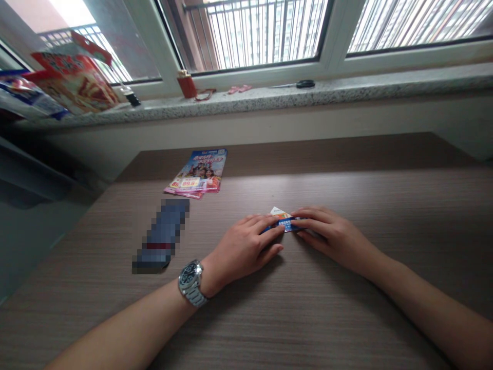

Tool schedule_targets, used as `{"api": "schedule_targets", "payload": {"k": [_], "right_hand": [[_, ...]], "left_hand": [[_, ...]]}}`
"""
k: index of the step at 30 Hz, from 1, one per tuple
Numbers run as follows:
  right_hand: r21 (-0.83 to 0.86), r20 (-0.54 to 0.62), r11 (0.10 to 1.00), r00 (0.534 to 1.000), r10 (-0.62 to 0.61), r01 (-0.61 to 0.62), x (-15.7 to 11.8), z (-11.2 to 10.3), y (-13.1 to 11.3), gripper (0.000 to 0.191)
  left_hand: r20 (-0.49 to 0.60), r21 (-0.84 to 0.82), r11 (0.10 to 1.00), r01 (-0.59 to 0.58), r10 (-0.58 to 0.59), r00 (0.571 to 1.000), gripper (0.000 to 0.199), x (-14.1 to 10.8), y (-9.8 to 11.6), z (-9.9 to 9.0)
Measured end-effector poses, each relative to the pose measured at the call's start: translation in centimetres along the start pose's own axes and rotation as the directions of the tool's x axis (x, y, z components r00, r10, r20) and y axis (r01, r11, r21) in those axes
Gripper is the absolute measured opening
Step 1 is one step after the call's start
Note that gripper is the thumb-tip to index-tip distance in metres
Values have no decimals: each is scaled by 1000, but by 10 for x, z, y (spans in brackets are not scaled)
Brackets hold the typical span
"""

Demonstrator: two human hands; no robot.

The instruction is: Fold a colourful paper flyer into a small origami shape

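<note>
A small folded paper, blue with orange and a white corner pointing up, lies on the table between my hands. My left hand, with a metal wristwatch at the wrist, holds its left end under the fingertips; the thumb rests lower, apart from the paper. From the other side, the fingers of my right hand press on the right end, the thumb close to the near edge. Both sets of fingertips cover parts of the paper, so its full outline is hidden.
Colourful printed flyers are stacked at the table's back left. Nearer me lies a dark pixelated object. On the granite windowsill are scissors, a red-orange container, pink bits and a red food package.
</note>
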State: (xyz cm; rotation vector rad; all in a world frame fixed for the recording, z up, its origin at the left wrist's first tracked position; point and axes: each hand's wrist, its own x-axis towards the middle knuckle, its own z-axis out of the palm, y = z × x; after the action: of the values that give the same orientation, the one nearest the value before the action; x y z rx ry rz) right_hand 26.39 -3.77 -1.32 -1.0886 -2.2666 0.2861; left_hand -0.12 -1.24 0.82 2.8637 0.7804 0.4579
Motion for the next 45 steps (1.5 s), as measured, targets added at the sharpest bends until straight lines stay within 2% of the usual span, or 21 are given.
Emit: {"api": "schedule_targets", "payload": {"k": [10,18,38,45], "right_hand": [[30,43,999,999,-14,12,1,1,-3,30],[17,63,1000,998,-17,16,1,1,-3,26],[-2,45,999,998,-48,48,-2,4,3,22],[-3,35,999,999,-42,42,-1,3,1,20]], "left_hand": [[8,-17,1000,-5,5,1000,44,-1,-1,2],[1,23,1000,16,-16,1000,41,-1,0,2],[-30,-18,1000,13,-14,999,34,0,-2,4],[-17,-55,997,55,-56,998,35,-1,-2,5]]}}
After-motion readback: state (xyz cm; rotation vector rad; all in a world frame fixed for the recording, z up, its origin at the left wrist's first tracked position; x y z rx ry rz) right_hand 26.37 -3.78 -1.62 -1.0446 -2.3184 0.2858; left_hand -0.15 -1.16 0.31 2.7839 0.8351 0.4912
